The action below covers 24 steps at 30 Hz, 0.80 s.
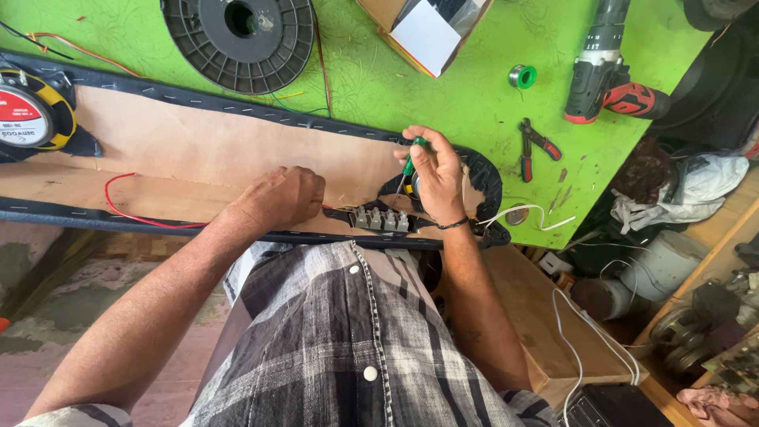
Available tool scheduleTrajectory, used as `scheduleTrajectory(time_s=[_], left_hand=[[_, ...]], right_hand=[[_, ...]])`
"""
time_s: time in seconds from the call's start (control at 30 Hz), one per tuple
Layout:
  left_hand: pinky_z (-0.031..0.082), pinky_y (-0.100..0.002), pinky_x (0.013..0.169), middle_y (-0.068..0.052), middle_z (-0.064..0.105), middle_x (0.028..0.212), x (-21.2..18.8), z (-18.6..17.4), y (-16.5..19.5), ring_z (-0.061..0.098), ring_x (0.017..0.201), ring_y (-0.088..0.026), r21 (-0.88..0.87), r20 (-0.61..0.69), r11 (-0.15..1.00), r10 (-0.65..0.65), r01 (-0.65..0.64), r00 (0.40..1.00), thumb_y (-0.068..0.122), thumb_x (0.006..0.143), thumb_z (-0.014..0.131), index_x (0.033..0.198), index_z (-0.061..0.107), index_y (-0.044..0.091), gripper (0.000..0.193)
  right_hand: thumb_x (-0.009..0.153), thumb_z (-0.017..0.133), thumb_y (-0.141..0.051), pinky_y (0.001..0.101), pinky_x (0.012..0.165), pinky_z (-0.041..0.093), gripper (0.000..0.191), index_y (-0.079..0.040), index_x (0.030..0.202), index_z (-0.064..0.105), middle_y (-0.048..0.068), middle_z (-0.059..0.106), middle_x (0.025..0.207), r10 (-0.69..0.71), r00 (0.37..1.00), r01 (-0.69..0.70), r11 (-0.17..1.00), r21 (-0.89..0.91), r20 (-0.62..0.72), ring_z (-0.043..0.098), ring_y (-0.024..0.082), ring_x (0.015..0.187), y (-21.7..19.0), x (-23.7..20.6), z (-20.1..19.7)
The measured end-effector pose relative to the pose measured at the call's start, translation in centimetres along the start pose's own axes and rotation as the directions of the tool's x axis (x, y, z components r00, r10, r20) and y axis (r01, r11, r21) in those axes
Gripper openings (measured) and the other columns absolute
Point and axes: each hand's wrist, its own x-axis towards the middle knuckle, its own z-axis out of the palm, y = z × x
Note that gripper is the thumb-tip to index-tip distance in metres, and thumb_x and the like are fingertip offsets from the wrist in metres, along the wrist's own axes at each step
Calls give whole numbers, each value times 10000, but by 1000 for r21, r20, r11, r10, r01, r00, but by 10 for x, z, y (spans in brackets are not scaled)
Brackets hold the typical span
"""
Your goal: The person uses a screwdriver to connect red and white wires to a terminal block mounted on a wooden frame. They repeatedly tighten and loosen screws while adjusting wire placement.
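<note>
Right hand (433, 175) grasps a green-handled screwdriver (409, 162) in its fingers, tip toward the terminal block (382, 219) at 6 o'clock; left hand (278, 198) is clenched at the red wire (126, 212). Pliers (535, 147) lie at 2 o'clock on the green desk (443, 103).

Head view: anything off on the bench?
Nothing damaged or spilled. The white wire trails loose off the green table edge, and the open cardboard box sits askew. Right hand holds a green screwdriver over the terminal block.
</note>
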Motion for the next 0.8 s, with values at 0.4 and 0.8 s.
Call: scheduleTrajectory(time_s=[0.4,0.8], left_hand=[[557,-503,819,-184,730,883,-6,-8,6,715,866,-381,-99,-26,995,-23,20,999,192,864,604,847,712,73,161],[550,-511,816,-186,728,898,-12,-11,10,708,874,-390,-103,-81,994,11,-19,997,202,877,597,863,708,70,173]], right_hand=[[1121,525,-209,303,917,594,323,38,1317,592,139,707,1222,0,1000,0,1000,14,23,723,185,1028,-10,1,-5],[1072,623,-142,283,873,555,290,31,1305,634,104,683,1145,-4,1000,6,997,-81,20,672,153,997,-9,3,-3]])
